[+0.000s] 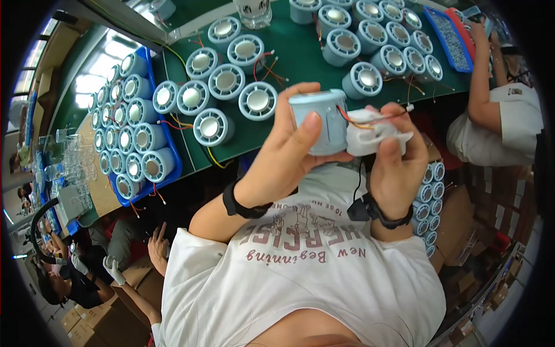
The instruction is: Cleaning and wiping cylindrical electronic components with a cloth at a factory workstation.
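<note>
Above the table's near edge, my left hand (282, 147) is closed round a light blue cylindrical housing (325, 124), tilted on its side with the thumb along its wall. Red, yellow and dark wires (370, 122) run from the housing toward a small white connector (410, 108) by my right fingers. A white, folded-looking piece (364, 139) is pinched in my right hand (400, 165), against the housing's right end. Whether that piece is cloth or moulded plastic I cannot tell. Dark bands circle both my wrists.
Several similar housings (258, 100) stand on the green table (289, 63), with loose wires between them. A blue tray (174, 173) at the left holds more. Another blue tray (445, 40) with small parts lies at the far right, near a co-worker's arm (484, 75).
</note>
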`<control>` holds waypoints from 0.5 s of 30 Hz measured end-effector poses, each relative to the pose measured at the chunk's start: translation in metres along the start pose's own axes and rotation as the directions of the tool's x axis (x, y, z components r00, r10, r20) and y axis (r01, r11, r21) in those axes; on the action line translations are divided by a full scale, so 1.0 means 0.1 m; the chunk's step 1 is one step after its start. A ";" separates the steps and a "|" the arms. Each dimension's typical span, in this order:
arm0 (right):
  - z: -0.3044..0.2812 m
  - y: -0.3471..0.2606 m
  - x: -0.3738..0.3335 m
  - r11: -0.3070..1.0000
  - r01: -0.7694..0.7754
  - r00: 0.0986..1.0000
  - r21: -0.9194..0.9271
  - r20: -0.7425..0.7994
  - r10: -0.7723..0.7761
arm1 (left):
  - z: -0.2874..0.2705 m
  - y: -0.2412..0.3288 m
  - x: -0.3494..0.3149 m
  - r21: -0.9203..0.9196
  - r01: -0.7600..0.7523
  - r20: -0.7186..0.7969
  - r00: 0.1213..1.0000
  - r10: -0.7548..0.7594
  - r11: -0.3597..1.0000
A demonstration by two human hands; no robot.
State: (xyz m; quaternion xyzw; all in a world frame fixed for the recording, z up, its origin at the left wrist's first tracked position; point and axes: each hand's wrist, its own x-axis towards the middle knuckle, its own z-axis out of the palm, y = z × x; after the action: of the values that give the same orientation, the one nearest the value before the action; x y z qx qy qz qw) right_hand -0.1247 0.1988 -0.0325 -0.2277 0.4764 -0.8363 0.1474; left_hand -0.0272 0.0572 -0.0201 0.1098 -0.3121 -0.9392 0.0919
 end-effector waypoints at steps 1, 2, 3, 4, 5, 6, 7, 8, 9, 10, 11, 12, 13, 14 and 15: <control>-0.03 0.01 -0.05 0.953 0.093 0.995 -0.290 0.065 -0.077 | 0.02 -0.06 0.03 0.044 0.039 0.013 0.999 -0.040 0.998; -0.03 0.01 -0.06 0.814 0.190 0.981 -0.549 0.140 -0.135 | 0.04 -0.10 0.10 0.089 0.075 0.022 0.997 -0.077 0.993; -0.05 -0.01 -0.11 0.814 0.204 0.978 -0.544 0.139 -0.153 | 0.04 -0.16 0.13 0.102 0.069 0.034 0.997 -0.073 0.992; -0.06 -0.04 -0.16 0.738 0.235 0.972 -0.633 0.146 -0.184 | 0.04 -0.22 0.17 0.166 0.024 0.062 0.997 -0.035 0.986; -0.08 -0.06 -0.19 0.652 0.258 0.965 -0.713 0.155 -0.212 | 0.03 -0.27 0.22 0.226 -0.022 0.091 0.996 0.002 0.974; -0.10 -0.08 -0.22 0.555 0.267 0.959 -0.788 0.161 -0.232 | 0.02 -0.33 0.26 0.278 -0.063 0.120 0.992 0.030 0.959; -0.10 -0.10 -0.23 0.552 0.266 0.958 -0.790 0.156 -0.239 | 0.02 -0.39 0.30 0.280 -0.061 0.127 0.992 0.026 0.958; -0.09 -0.14 -0.24 0.512 0.272 0.956 -0.815 0.167 -0.241 | 0.04 -0.45 0.34 0.302 -0.072 0.112 0.993 0.039 0.951; -0.08 -0.18 -0.26 0.470 0.274 0.954 -0.839 0.177 -0.242 | 0.05 -0.51 0.37 0.322 -0.080 0.097 0.994 0.051 0.943; -0.09 -0.22 -0.28 0.426 0.274 0.953 -0.862 0.185 -0.240 | 0.07 -0.55 0.40 0.342 -0.086 0.083 0.995 0.061 0.936; -0.15 -0.25 -0.30 0.413 0.261 0.955 -0.873 0.172 -0.241 | 0.10 -0.58 0.44 0.334 -0.073 0.094 0.995 0.044 0.940; -0.22 -0.27 -0.34 0.425 0.206 0.967 -0.881 0.116 -0.228 | 0.15 -0.60 0.48 0.367 -0.041 0.126 0.992 -0.006 0.929; -0.30 -0.29 -0.38 0.439 0.152 0.974 -0.885 0.060 -0.217 | 0.19 -0.60 0.53 0.403 -0.014 0.159 0.986 -0.055 0.915; -0.38 -0.29 -0.42 0.453 0.098 0.979 -0.886 0.002 -0.206 | 0.22 -0.63 0.58 0.438 0.012 0.190 0.976 -0.105 0.899; -0.48 -0.27 -0.44 0.441 0.081 0.978 -0.894 -0.015 -0.210 | 0.25 -0.71 0.64 0.433 0.026 0.201 0.972 -0.125 0.901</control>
State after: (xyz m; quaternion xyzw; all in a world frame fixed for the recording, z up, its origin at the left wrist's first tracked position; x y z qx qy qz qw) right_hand -0.1129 0.2679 -0.0406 -0.2590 0.8292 -0.4860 -0.0953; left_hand -0.1027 0.1118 -0.0534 0.0326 -0.5142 -0.8570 -0.0068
